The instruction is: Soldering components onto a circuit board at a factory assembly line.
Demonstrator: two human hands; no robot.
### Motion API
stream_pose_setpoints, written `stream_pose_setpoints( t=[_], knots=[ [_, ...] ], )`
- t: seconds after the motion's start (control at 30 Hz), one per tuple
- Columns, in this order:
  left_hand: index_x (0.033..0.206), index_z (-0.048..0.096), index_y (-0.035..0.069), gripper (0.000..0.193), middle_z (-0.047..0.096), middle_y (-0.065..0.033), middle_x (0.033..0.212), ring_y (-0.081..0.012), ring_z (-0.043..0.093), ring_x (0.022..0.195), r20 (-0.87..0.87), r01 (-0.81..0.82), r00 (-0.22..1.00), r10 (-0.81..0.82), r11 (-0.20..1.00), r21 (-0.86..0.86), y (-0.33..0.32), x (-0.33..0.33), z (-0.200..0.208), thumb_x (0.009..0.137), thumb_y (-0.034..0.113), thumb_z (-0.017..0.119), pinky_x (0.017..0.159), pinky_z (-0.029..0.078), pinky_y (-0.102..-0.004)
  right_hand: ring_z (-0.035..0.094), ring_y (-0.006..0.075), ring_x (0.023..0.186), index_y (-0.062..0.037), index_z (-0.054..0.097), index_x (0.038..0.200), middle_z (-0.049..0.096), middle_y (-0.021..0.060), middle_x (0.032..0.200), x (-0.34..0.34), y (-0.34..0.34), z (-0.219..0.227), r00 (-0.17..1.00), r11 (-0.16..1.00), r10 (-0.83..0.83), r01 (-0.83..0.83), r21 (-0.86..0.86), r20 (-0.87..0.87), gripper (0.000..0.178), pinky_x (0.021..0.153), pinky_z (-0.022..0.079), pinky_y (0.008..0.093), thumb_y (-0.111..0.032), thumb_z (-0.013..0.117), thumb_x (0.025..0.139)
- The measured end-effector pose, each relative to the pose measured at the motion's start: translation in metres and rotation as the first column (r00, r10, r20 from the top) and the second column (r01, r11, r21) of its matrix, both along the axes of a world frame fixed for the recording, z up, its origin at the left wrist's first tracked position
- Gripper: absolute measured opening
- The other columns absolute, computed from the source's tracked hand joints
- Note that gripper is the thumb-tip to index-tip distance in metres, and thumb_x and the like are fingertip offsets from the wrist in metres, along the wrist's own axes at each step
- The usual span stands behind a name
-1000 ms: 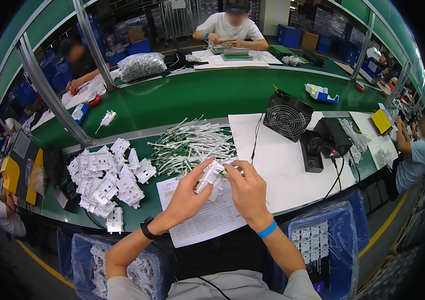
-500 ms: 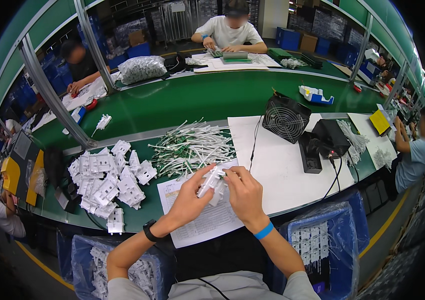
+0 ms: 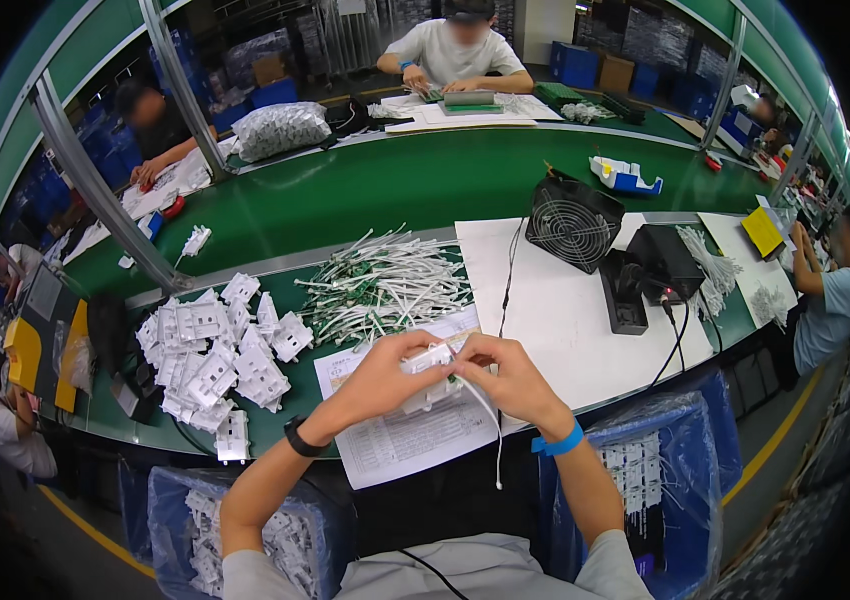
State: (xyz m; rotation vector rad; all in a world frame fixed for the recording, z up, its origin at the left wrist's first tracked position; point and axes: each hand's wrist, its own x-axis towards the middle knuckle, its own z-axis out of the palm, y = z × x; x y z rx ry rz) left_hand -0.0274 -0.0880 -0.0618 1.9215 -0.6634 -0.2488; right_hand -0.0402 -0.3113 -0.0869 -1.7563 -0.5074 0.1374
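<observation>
My left hand (image 3: 377,388) is closed around a white plastic housing (image 3: 429,394), held above a printed sheet (image 3: 390,452) at the bench's front edge. Against the housing's right side, my right hand (image 3: 517,384) pinches the end of a thin white cable (image 3: 492,425). A small green piece shows at that end, and the cable's free tail hangs down. Fingers hide part of the housing and the join. To the left lies a heap of similar white housings (image 3: 207,352). Beyond my hands spreads a pile of white cables with green ends (image 3: 385,290).
A black fan (image 3: 573,222) and a black box with a lead (image 3: 663,264) stand on the white board (image 3: 565,345) to the right. Lined blue bins (image 3: 173,500) flank my lap. Across the green belt (image 3: 375,180), a person works; others sit at both sides.
The white cable now shows in my right hand, its tail hanging below. My right hand has shifted slightly right, and the housing has turned in my left hand.
</observation>
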Motion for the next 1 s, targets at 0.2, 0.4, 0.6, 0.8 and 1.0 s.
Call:
stream_pose_setpoints(
  t=[0.2,0.4,0.6,0.8,1.0],
  knots=[
    [0.106,0.062,-0.003,0.023,0.072,-0.0098,0.089,-0.0116,0.064,0.077,-0.033,-0.249,0.969,0.247,0.956,-0.157,-0.026,0.017,-0.015,0.090,0.013,0.070,0.069,0.050,-0.0277,0.064,0.0101,0.073,0.0036,0.069,0.110,0.070,0.0058,0.085,-0.005,-0.022,0.004,0.941,0.951,-0.138,0.213,0.224,-0.308,0.021,0.069,0.052,0.0239,-0.013,0.066,0.097],
    [0.096,0.058,-0.001,0.020,0.068,-0.0111,0.079,-0.0159,0.062,0.069,0.213,-0.384,0.890,0.403,0.915,-0.125,-0.076,0.044,-0.025,0.088,0.014,0.069,0.063,0.048,-0.0323,0.054,0.0172,0.062,0.0048,0.072,0.108,0.061,0.0089,0.071,-0.014,-0.018,0.006,0.789,0.818,-0.572,0.570,0.078,0.224,0.019,0.056,0.041,0.0296,-0.005,0.064,0.095],
    [0.102,0.056,-0.004,0.024,0.064,-0.0073,0.086,-0.0116,0.058,0.080,-0.160,-0.376,0.927,0.341,0.815,-0.442,-0.145,0.058,-0.032,0.089,0.009,0.071,0.071,0.048,-0.0286,0.065,0.0374,0.071,-0.0024,0.067,0.118,0.064,0.0149,0.084,-0.012,-0.012,-0.009,0.633,0.700,-0.465,0.691,-0.180,0.619,0.027,0.061,0.052,0.0445,-0.004,0.060,0.093],
    [0.108,0.060,-0.006,0.027,0.072,-0.0127,0.093,-0.0162,0.070,0.084,-0.150,-0.228,0.970,0.192,0.932,-0.283,-0.137,0.061,-0.037,0.088,0.007,0.073,0.072,0.054,-0.0288,0.048,0.0082,0.061,0.0010,0.068,0.087,0.053,0.0018,0.064,-0.006,-0.094,-0.042,0.438,0.497,-0.862,0.832,0.249,0.257,0.013,0.055,0.039,0.0283,-0.009,0.067,0.096],
    [0.112,0.063,-0.007,0.033,0.074,-0.0162,0.095,-0.0160,0.070,0.083,-0.270,-0.116,0.961,0.065,0.977,-0.180,-0.129,0.049,-0.032,0.087,0.012,0.075,0.072,0.054,-0.0288,0.058,0.0109,0.059,0.0010,0.061,0.112,0.061,0.0046,0.076,0.046,-0.180,-0.050,0.313,0.305,-0.949,0.882,0.360,0.038,0.022,0.052,0.045,0.0242,-0.011,0.069,0.095]
  ],
)
